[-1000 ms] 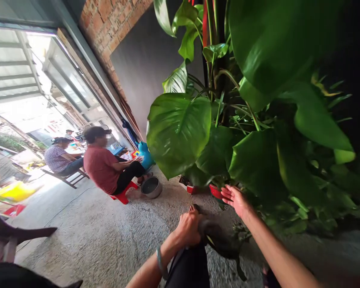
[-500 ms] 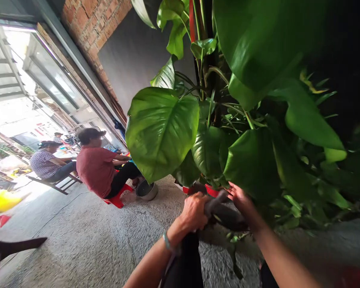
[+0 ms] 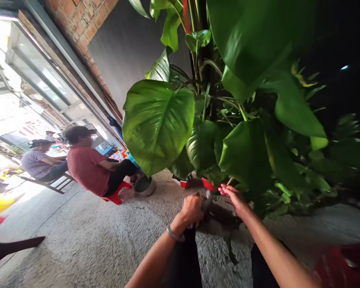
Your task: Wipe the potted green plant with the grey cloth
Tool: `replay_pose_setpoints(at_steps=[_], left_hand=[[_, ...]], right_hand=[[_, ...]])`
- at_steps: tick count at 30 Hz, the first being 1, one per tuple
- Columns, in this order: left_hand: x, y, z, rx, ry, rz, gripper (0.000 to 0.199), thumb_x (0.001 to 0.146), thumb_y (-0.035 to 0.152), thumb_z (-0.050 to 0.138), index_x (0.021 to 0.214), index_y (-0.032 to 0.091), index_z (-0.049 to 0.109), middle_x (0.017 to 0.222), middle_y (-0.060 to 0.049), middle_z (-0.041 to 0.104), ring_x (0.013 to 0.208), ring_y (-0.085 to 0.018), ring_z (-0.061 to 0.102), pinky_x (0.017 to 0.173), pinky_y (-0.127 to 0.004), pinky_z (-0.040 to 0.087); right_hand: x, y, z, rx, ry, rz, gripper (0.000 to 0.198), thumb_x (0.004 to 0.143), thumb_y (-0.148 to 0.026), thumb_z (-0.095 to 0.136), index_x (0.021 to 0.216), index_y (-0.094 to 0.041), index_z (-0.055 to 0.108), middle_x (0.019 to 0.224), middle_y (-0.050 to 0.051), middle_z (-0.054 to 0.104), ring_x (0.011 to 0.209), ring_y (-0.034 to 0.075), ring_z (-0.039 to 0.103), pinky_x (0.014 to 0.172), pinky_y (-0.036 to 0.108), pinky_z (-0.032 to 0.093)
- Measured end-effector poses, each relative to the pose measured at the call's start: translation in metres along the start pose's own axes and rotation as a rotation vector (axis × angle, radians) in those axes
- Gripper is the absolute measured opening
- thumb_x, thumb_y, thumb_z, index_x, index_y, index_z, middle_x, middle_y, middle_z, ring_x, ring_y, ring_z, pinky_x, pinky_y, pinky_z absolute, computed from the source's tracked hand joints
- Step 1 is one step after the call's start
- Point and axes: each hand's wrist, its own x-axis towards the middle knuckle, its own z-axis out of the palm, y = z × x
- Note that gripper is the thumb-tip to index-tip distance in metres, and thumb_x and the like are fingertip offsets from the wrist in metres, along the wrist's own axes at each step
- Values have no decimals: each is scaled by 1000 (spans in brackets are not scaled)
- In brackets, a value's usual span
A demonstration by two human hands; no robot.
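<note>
My left hand [image 3: 192,209], with a bangle at its wrist, is closed on a dark grey, limp piece that looks like cloth [image 3: 214,214], partly in shadow. My right hand [image 3: 234,199] is stretched out just right of it, fingers extended and holding nothing I can make out. Both hands are low, above my knees. Right in front of them rises a large-leaved green plant [image 3: 159,122], its lowest leaves hanging close over my right fingers. A red pot [image 3: 209,184] shows beneath the foliage, mostly hidden.
Seated on a red stool [image 3: 117,196] at left is a person in a red shirt [image 3: 87,168], beside a metal basin [image 3: 145,186]. Another seated person [image 3: 43,162] is farther back. A dark wooden piece [image 3: 15,246] enters at lower left. Something red [image 3: 345,264] lies at lower right.
My right hand has come away from the dark grey cloth, its fingers now straighter. My left hand still grips it, and the cloth hangs lower. The view has turned slightly to the right.
</note>
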Motion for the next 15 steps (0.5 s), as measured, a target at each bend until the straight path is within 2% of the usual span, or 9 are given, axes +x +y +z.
replay_pose_setpoints(at_steps=[1, 2, 3, 5, 7, 9, 10, 12, 15], left_hand=[[-12, -4, 6, -17, -51, 17, 36, 70, 13, 74, 104, 26, 80, 107, -5, 77, 98, -24, 73, 86, -30, 57], [-24, -5, 7, -45, -48, 35, 37, 69, 14, 74, 104, 26, 80, 104, -4, 77, 96, -24, 72, 85, -30, 57], [-33, -5, 3, -82, 6, 61, 40, 68, 15, 74, 106, 26, 80, 103, -4, 76, 94, -23, 72, 84, -30, 57], [-36, 5, -13, -160, 221, 135, 46, 70, 17, 74, 115, 26, 80, 102, -4, 73, 94, -22, 70, 85, -29, 57], [-16, 26, -31, -204, 442, 211, 50, 76, 18, 71, 125, 27, 78, 105, -5, 71, 97, -22, 68, 88, -30, 57], [21, 52, -37, -189, 531, 264, 54, 81, 18, 71, 133, 27, 74, 111, -6, 71, 103, -23, 67, 94, -31, 57], [41, 65, -33, -155, 503, 271, 54, 82, 20, 73, 135, 26, 73, 115, -8, 71, 107, -25, 67, 96, -33, 58], [72, 83, -12, -77, 364, 239, 53, 84, 20, 74, 137, 24, 72, 123, -11, 71, 115, -28, 67, 99, -35, 58], [77, 83, 33, 19, 71, 158, 44, 87, 17, 70, 131, 21, 75, 128, -13, 71, 119, -29, 69, 98, -35, 58]], right_hand=[[-11, 5, -5, -46, -18, -5, 45, 60, -56, 78, 95, -27, 76, 100, 9, 83, 104, 34, 75, 83, 45, 57], [-23, 10, -11, -90, -38, -15, 46, 60, -58, 77, 94, -26, 77, 99, 9, 83, 101, 34, 75, 82, 45, 57], [-35, 14, -17, -133, -56, -31, 46, 59, -59, 76, 90, -26, 77, 96, 9, 83, 98, 34, 76, 80, 45, 58], [-58, 22, -30, -219, -78, -83, 42, 58, -61, 75, 80, -26, 77, 87, 9, 81, 91, 34, 75, 80, 45, 58], [-76, 27, -44, -308, -59, -142, 39, 59, -62, 73, 74, -26, 75, 84, 9, 80, 90, 34, 75, 84, 45, 58], [-86, 29, -57, -388, 1, -183, 38, 60, -63, 70, 74, -28, 75, 87, 10, 81, 91, 35, 75, 89, 47, 57], [-90, 29, -62, -420, 38, -197, 38, 61, -64, 67, 75, -29, 74, 89, 11, 82, 92, 35, 76, 90, 49, 57], [-95, 30, -69, -468, 106, -223, 39, 62, -66, 60, 75, -30, 72, 90, 13, 82, 92, 37, 76, 90, 52, 57], [-103, 33, -77, -521, 171, -271, 40, 64, -66, 56, 75, -31, 72, 92, 13, 83, 95, 40, 76, 94, 55, 55]])
